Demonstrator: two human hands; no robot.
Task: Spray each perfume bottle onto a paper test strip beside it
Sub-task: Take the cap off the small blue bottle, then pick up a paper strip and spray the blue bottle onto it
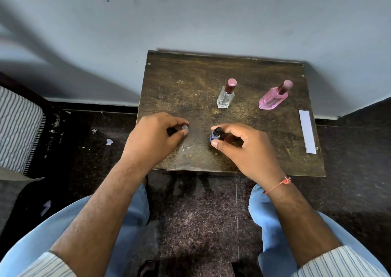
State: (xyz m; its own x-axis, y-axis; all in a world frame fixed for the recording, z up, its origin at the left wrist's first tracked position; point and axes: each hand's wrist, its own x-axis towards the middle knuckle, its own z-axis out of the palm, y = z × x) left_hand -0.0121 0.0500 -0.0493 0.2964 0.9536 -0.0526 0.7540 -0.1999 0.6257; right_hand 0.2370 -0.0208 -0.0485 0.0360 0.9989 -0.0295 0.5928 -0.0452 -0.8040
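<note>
Your right hand point(243, 149) sits just right of the frame's centre, thumb and fingers closed around a small blue bottle point(215, 136) that stands on the worn wooden table point(190, 86); its black sprayer top shows uncovered above your fingertips. Your left hand point(152, 138) rests left of centre, near the table's left edge, fingers curled and pinching a small clear cap point(185, 127) between thumb and forefinger, well apart from the bottle. Higher in the frame, toward the table's far side, you have a clear glass bottle point(226, 97) standing upright with a dark red cap. To its right, near the table's right side, is a pink bottle point(273, 99) with a similar cap; it appears to lean toward the right in this wide-angle view. A white paper test strip point(307, 132) lies flat along the table's right edge, below the pink bottle and well apart from both your hands. A thin orange thread point(278, 184) circles your right wrist. Your knees in light blue trousers point(262, 204) show in the lower part of the frame, over a dark speckled floor point(190, 213), and a striped cushion point(19, 128) sits at the left edge.
</note>
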